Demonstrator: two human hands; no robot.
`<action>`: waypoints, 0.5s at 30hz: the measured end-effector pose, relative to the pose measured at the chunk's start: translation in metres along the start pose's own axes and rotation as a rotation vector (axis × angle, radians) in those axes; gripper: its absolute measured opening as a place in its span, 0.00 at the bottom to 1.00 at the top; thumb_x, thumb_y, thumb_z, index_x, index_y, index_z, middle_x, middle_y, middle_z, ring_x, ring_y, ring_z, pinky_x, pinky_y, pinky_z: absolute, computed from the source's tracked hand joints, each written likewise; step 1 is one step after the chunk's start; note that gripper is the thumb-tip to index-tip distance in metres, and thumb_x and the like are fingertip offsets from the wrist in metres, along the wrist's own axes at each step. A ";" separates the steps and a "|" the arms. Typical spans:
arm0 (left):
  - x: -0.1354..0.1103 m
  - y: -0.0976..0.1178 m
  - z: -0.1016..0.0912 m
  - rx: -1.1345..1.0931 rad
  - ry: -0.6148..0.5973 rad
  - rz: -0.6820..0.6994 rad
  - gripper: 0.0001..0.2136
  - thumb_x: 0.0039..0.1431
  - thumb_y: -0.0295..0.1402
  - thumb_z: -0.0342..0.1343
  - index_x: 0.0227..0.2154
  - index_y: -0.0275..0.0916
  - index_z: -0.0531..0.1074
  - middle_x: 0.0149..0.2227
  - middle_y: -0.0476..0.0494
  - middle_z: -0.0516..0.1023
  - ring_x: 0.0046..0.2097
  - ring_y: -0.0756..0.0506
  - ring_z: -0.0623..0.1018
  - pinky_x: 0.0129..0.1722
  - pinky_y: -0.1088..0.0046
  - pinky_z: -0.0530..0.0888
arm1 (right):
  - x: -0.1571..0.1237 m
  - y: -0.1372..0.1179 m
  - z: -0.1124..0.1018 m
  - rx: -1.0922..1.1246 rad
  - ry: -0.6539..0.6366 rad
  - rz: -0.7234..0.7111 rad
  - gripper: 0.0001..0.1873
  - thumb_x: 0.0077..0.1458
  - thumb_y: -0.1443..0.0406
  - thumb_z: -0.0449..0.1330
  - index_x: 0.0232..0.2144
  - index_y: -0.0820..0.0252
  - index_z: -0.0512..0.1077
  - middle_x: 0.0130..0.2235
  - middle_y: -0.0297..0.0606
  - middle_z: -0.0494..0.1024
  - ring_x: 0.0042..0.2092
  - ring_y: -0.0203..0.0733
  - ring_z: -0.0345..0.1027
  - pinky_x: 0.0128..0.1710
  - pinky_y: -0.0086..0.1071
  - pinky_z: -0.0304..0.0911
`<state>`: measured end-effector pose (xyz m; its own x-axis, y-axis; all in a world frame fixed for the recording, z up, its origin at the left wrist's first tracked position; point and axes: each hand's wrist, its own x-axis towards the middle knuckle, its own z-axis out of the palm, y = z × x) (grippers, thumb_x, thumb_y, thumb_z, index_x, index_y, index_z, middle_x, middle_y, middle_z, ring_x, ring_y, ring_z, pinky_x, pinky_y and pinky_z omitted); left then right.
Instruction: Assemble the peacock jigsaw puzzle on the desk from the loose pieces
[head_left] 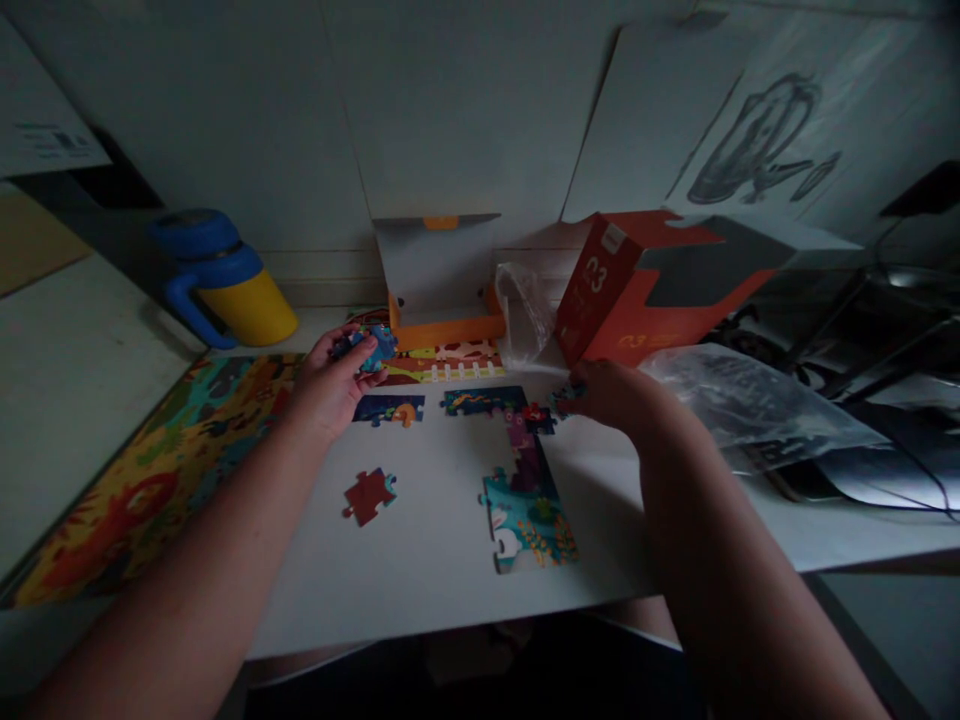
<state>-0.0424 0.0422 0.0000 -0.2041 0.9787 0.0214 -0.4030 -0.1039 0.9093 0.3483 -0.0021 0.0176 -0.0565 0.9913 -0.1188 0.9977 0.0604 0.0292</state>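
At a white table (427, 590) in dim light, holds several blue puzzle pieces (384, 345) between thumb and fingers of the left hand (341, 370). Pinches what looks like a teal piece (564, 402) in the nearly closed right hand (606, 388), just beside the partly joined puzzle (525, 500). Includes a loose reddish piece (369, 497) nearby; farther out, an open orange-rimmed box (450, 331), a red box (630, 290) and a blue-and-yellow jug (251, 308).

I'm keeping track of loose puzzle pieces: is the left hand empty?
No, the left hand holds at least one blue puzzle piece at its fingers.
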 end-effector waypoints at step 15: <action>-0.001 -0.001 0.000 -0.001 -0.020 0.007 0.20 0.43 0.29 0.77 0.39 0.43 0.76 0.43 0.46 0.80 0.40 0.44 0.82 0.30 0.69 0.82 | -0.006 0.018 -0.014 0.159 -0.324 -0.156 0.07 0.50 0.65 0.69 0.34 0.52 0.85 0.33 0.35 0.85 0.33 0.43 0.77 0.32 0.31 0.66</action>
<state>-0.0421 0.0414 -0.0007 -0.1889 0.9813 0.0358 -0.4029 -0.1107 0.9085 0.3657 -0.0057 0.0331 -0.2192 0.8819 -0.4174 0.9726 0.1634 -0.1655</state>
